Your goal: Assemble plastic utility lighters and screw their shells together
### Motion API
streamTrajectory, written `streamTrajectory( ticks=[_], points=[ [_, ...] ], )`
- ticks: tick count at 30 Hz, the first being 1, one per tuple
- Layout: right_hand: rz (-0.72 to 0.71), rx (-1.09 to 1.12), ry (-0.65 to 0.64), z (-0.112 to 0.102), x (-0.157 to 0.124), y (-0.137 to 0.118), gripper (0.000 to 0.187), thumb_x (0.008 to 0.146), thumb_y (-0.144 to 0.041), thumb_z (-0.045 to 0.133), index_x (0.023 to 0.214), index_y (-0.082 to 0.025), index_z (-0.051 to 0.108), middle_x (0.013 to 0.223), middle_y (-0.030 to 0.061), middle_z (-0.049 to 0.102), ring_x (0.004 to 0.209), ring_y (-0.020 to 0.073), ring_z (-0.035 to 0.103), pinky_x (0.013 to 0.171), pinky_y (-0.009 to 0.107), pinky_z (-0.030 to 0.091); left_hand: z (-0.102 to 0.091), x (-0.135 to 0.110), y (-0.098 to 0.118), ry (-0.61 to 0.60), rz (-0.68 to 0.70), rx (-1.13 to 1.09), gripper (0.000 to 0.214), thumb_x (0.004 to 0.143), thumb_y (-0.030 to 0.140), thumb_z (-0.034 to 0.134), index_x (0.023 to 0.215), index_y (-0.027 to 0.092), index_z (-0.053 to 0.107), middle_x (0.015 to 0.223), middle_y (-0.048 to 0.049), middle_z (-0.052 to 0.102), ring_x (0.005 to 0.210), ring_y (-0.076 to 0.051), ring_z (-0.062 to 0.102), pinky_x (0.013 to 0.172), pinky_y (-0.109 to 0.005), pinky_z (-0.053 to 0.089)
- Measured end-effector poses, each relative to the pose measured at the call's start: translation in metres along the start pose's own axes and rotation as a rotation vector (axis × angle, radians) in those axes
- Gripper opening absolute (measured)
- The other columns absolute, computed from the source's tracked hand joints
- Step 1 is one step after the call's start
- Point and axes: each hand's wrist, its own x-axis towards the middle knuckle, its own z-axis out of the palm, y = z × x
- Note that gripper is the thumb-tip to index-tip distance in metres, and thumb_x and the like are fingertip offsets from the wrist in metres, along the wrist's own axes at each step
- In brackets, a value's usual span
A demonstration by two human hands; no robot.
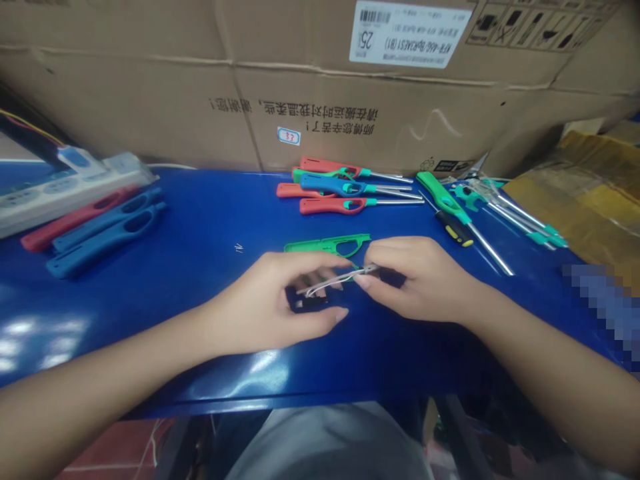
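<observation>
My left hand (273, 303) is closed round a small black part (306, 301) with thin grey wires (330, 280) running from it. My right hand (417, 277) pinches the other end of those wires near a small metal piece (371, 269). Both hands hover just above the blue table (210, 240). Right behind them lies a green plastic lighter shell (327, 245), flat on the table and empty.
Several assembled red, blue and green stick lighters (345, 187) lie at the back middle. A screwdriver (463, 233) and more lighter parts (505, 210) lie back right. Red and blue shells (100, 223) lie left, beside a white power strip (60, 190). Cardboard boxes (320, 80) stand behind.
</observation>
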Motion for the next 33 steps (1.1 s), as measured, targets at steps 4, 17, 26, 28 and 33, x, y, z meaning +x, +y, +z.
streamTrajectory(
  ticks=[4,17,26,28,33],
  points=[
    [0.010,-0.035,0.065,-0.007,0.001,0.006,0.030,0.098,-0.033,0.053,0.071,-0.021,0.050,0.064,-0.0022,0.050,0.059,0.0122,0.046,0.058,0.027,0.033,-0.005,0.006,-0.002,-0.051,-0.220,-0.364,0.048,0.089,0.049,0.072,0.124,0.016,0.067,0.103,-0.0092,0.076,0.082,-0.018,0.071,0.071,-0.028,0.061],
    [-0.033,-0.175,0.190,-0.016,0.001,0.008,0.031,0.101,-0.032,0.051,0.071,-0.023,0.048,0.061,-0.0008,0.053,0.056,0.0138,0.047,0.054,0.028,0.036,-0.020,0.013,-0.008,-0.293,-0.613,-0.853,0.047,0.099,0.045,0.050,0.088,0.010,0.080,0.072,-0.0120,0.077,0.044,-0.012,0.061,0.042,-0.018,0.047],
    [-0.211,-0.438,0.228,-0.020,-0.003,0.009,0.031,0.099,-0.037,0.052,0.071,-0.023,0.053,0.060,0.0007,0.057,0.057,0.0166,0.052,0.053,0.031,0.034,-0.024,0.013,-0.008,-0.281,-0.672,-0.995,0.028,0.090,0.030,0.066,0.074,0.010,0.077,0.060,-0.0084,0.072,0.039,-0.010,0.057,0.032,-0.014,0.038],
    [-0.242,-0.475,0.228,-0.021,-0.004,0.008,0.030,0.098,-0.038,0.054,0.072,-0.023,0.055,0.060,0.0007,0.058,0.057,0.0167,0.052,0.053,0.031,0.033,-0.025,0.012,-0.006,-0.248,-0.648,-0.993,0.023,0.089,0.028,0.071,0.076,0.010,0.077,0.059,-0.0069,0.071,0.038,-0.008,0.056,0.033,-0.013,0.039],
    [-0.269,-0.498,0.184,-0.022,-0.003,0.007,0.033,0.098,-0.039,0.054,0.070,-0.022,0.055,0.060,0.0006,0.057,0.056,0.0159,0.052,0.053,0.031,0.033,-0.029,0.013,-0.003,-0.190,-0.586,-0.954,0.021,0.083,0.030,0.083,0.075,0.012,0.077,0.064,-0.0052,0.073,0.041,-0.005,0.055,0.036,-0.010,0.043]
  ],
)
